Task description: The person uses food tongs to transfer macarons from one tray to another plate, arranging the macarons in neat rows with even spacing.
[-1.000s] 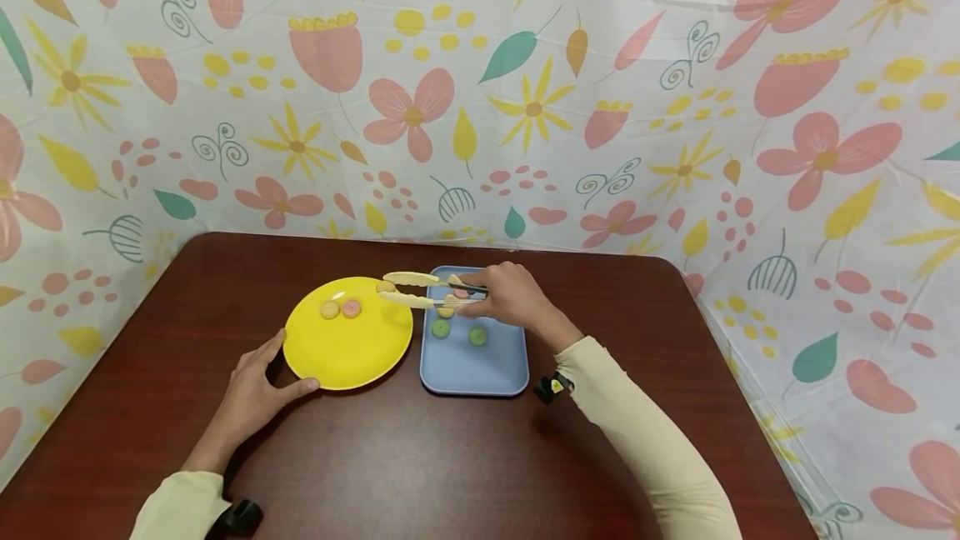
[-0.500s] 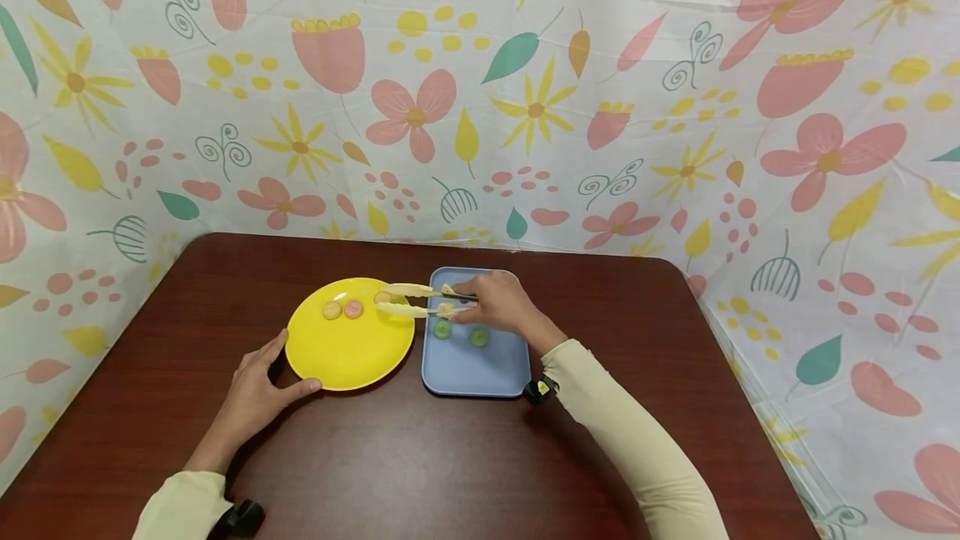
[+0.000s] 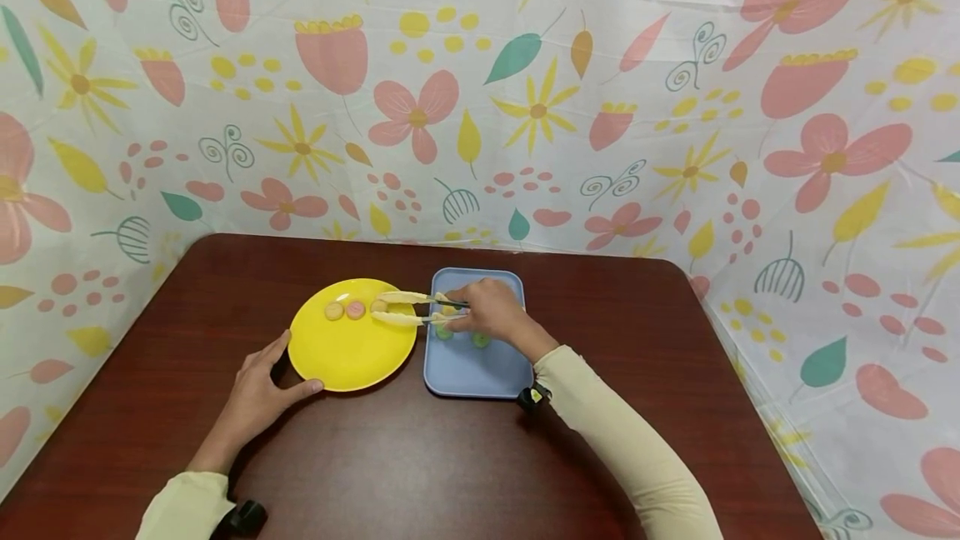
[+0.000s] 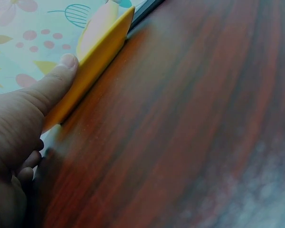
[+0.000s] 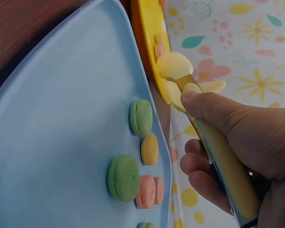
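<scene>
At the left side of the yellow plate (image 3: 348, 361) is the left hand (image 3: 258, 390); its thumb and forefinger are spread wide and touch the rim. On the upper part of this plate lie a cream-yellow macaron (image 3: 333, 311) and, just beside it, a pink macaron (image 3: 356, 310). More to the right on the plate is a pale macaron (image 3: 378, 305), between the tips of the tongs (image 3: 397, 318). These tips stand a little apart; whether both press the macaron, I cannot tell. The blue tray (image 3: 480, 373) is near the plate's right side, and it bears green macarons (image 5: 123, 178), a small yellow macaron (image 5: 149, 149) and pink macarons (image 5: 145, 192). Above this tray, to the right of the plate, the right hand (image 3: 491, 308) holds the tongs firmly, thumb on one arm and fingers curled at the other. Under the plate is the dark wooden table (image 3: 420, 465); behind the plate hangs a floral cloth (image 3: 480, 65).
</scene>
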Demonstrator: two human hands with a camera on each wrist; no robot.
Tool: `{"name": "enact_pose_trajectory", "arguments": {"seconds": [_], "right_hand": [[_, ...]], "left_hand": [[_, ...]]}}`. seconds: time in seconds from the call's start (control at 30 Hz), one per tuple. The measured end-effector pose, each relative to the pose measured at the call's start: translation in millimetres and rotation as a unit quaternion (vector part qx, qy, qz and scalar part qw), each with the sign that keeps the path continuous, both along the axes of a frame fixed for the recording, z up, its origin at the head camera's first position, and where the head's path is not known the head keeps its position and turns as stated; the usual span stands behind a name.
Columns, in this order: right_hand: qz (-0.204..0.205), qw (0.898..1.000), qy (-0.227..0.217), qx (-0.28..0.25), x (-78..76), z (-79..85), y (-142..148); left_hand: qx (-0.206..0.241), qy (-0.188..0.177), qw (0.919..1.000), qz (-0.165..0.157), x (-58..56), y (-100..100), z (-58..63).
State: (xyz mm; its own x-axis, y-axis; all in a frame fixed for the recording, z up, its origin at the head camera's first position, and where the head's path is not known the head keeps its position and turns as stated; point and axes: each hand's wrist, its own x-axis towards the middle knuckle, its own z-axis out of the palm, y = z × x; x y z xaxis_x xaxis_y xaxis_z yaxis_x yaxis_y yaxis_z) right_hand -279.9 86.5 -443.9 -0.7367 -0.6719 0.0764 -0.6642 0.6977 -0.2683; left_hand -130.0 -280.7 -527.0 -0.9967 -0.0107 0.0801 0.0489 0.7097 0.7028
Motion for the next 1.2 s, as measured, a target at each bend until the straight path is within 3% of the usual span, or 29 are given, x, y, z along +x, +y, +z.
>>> {"name": "enact_pose_trajectory", "arguments": {"seconds": [0.27, 0.6, 0.97, 1.2], "right_hand": [[-0.013, 1.000, 0.009, 0.008, 10.0, 20.7, 10], [-0.035, 0.999, 0.024, -0.012, 25.7, 56.1, 49], [-0.073, 0.996, 0.044, -0.030, 45.1, 68.8, 101], [-0.099, 0.994, 0.050, -0.013, 56.4, 67.7, 127]], "left_hand": [[-0.001, -0.003, 1.0000, 0.002, -0.8, 1, 1.1], [0.000, -0.009, 1.0000, 0.000, -2.1, 1, -0.2], [0.000, -0.016, 0.9999, 0.000, -1.2, -1, -0.9], [0.001, -0.016, 0.9999, 0.003, 0.1, -2, -0.5]]}}
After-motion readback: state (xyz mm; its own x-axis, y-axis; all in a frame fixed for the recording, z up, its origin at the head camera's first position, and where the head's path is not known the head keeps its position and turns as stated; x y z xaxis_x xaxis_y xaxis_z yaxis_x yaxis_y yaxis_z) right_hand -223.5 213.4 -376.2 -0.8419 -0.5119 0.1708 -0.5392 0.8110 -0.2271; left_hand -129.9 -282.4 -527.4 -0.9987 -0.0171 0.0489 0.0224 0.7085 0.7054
